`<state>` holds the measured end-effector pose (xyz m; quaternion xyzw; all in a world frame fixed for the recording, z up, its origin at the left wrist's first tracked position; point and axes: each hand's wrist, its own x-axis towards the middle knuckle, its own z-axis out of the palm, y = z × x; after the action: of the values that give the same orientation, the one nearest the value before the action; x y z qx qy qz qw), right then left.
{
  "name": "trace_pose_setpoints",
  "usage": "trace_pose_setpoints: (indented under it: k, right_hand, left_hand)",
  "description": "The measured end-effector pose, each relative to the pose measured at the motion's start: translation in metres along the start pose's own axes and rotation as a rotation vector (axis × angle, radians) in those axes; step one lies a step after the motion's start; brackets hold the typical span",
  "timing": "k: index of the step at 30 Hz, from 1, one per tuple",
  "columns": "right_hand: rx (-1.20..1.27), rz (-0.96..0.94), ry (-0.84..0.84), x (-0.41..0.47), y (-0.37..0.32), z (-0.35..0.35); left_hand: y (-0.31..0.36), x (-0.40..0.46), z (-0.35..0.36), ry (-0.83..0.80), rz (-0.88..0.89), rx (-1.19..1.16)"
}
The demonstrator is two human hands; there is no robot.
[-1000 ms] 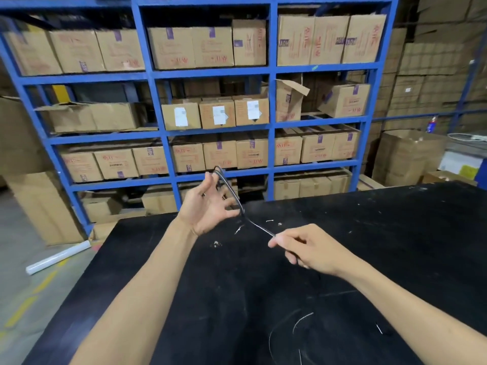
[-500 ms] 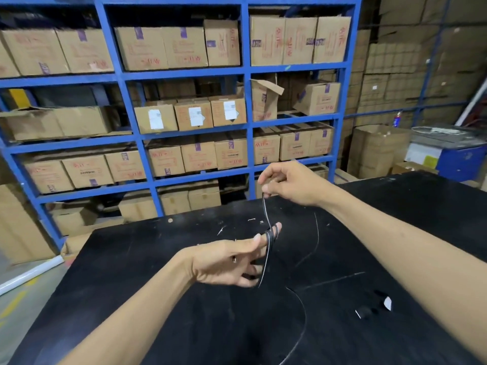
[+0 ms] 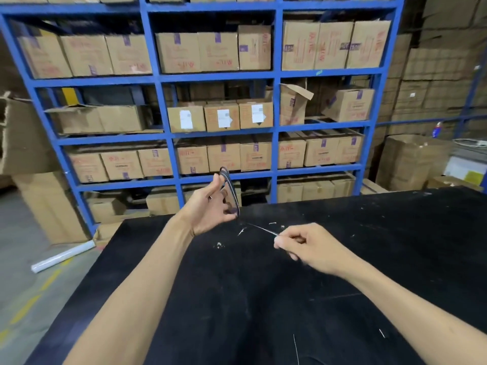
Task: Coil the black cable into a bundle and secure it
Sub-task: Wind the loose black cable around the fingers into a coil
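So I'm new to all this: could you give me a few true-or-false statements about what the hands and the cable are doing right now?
1. The left hand is raised with loops of the black cable around its fingers. True.
2. The right hand lies flat and empty on the table. False: it pinches a stretch of the cable running to the left hand.
3. The black table carries small pale scraps. True.
4. The blue shelving behind is stocked with plastic crates. False: it holds cardboard boxes.
5. The bundle is already tied off. False: nothing secures it yet.
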<state>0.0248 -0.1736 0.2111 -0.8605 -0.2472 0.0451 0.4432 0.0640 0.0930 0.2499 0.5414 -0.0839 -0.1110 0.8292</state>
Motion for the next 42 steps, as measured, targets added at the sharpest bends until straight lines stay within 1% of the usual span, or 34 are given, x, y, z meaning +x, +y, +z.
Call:
trace_pose_setpoints:
  k: [3,5,7,8,10,12,14,15,16,19,23,25,26,28,30,32,34,37,39,40,42]
  right_hand:
    - [-0.081,-0.017,0.046,0.004,-0.021,-0.025]
    - [-0.147,-0.041,0.077,0.013,-0.034,-0.040]
    - [-0.222,-0.091,0.150,0.025,-0.044,-0.052]
    - [-0.249,-0.118,0.176,0.031,-0.047,-0.057]
    - [-0.260,-0.157,0.191,0.043,-0.047,-0.065]
    - [-0.308,-0.168,0.177,0.053,-0.038,-0.066]
    - [-0.324,-0.145,0.168,0.059,-0.023,-0.060]
    - [-0.300,-0.133,0.162,0.060,-0.014,-0.056]
    - [-0.269,-0.117,0.154,0.059,-0.005,-0.049]
    - [-0.132,-0.063,0.114,0.044,0.015,-0.022]
    - [-0.021,-0.017,0.051,0.017,0.025,0.016]
    - [0.017,-0.001,0.039,0.007,0.025,0.024]
    - [0.019,-0.002,0.033,0.003,0.022,0.024]
    - [-0.008,-0.024,0.017,-0.002,0.012,0.015]
    - [-0.077,-0.057,0.016,-0.003,-0.003,-0.003]
    - [-0.148,-0.066,0.011,0.001,-0.017,-0.024]
    - [-0.278,-0.096,-0.009,0.009,-0.029,-0.043]
    - [-0.497,-0.174,-0.034,0.027,-0.044,-0.064]
    - [-0.585,-0.214,-0.032,0.040,-0.047,-0.074]
    - [-0.595,-0.228,-0.022,0.046,-0.047,-0.077]
    - [-0.508,-0.225,-0.001,0.053,-0.041,-0.080]
  left_hand:
    - [-0.023,0.002,-0.014,-0.007,-0.128,0.154]
    - [-0.042,0.001,-0.010,-0.048,-0.254,0.323]
    - [-0.060,-0.007,0.003,-0.166,-0.392,0.414]
    - [-0.068,-0.012,0.009,-0.227,-0.428,0.410]
    - [-0.081,-0.017,0.018,-0.326,-0.446,0.374]
    - [-0.087,-0.025,0.031,-0.461,-0.452,0.261]
    - [-0.080,-0.034,0.043,-0.550,-0.411,0.177]
    - [-0.074,-0.037,0.047,-0.562,-0.373,0.150]
    - [-0.065,-0.041,0.048,-0.564,-0.326,0.110]
    - [-0.034,-0.046,0.046,-0.479,-0.165,-0.062]
    - [-0.005,-0.035,0.028,-0.268,0.053,-0.269]
    - [0.005,-0.023,0.015,-0.189,0.123,-0.301]
    - [0.007,-0.016,0.007,-0.142,0.131,-0.302]
    - [0.004,-0.009,-0.006,-0.047,0.085,-0.265]
    - [-0.005,-0.006,-0.018,-0.037,0.007,-0.156]
    - [-0.021,-0.004,-0.021,-0.086,-0.099,-0.019]
    - [-0.038,-0.007,-0.010,-0.135,-0.219,0.104]
    - [-0.060,-0.016,0.014,-0.251,-0.399,0.217]
    - [-0.072,-0.021,0.026,-0.352,-0.487,0.256]
    - [-0.076,-0.024,0.031,-0.416,-0.513,0.257]
    - [-0.079,-0.030,0.039,-0.509,-0.519,0.210]
